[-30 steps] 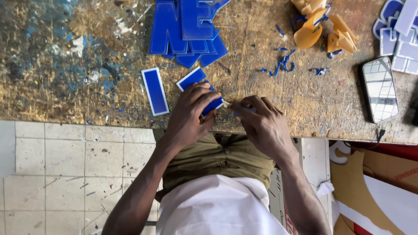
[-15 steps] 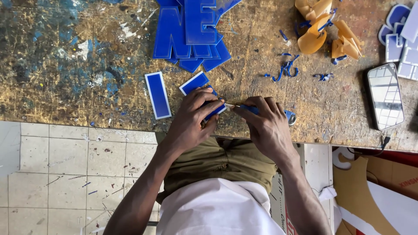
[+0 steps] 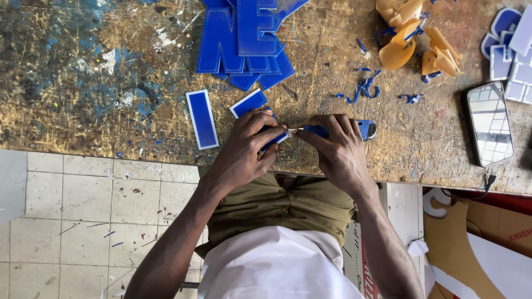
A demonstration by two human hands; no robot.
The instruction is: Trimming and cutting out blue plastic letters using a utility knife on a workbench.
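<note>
I see one worn wooden workbench [image 3: 83, 83], smeared with blue paint, filling the upper part of the head view. On it the biggest item is one stack of blue cut-out letters [image 3: 246, 41] at the top centre; I cannot count its layers. At the right edge lies one phone [image 3: 489, 123], screen up, with one cluster of pale blue-and-white pieces [image 3: 510, 50] above it. Two lumps of crumpled orange film [image 3: 396, 33] sit near the top right, close together. One blue rectangular piece [image 3: 201, 119] with a white rim lies flat and alone, just left of my hands.

My two hands meet at the bench's near edge. My left hand [image 3: 244, 149] is curled, fingers pressed together, pinning down a second blue piece [image 3: 249, 102] of the same kind, which sticks out tilted above the knuckles. My right hand [image 3: 338, 152] is closed in a fist on one blue-handled knife [image 3: 366, 128]; its thin blade reaches left and touches the held piece at my left fingertips. A few blue shavings [image 3: 363, 89], at least three curls, lie scattered above my right hand.
</note>
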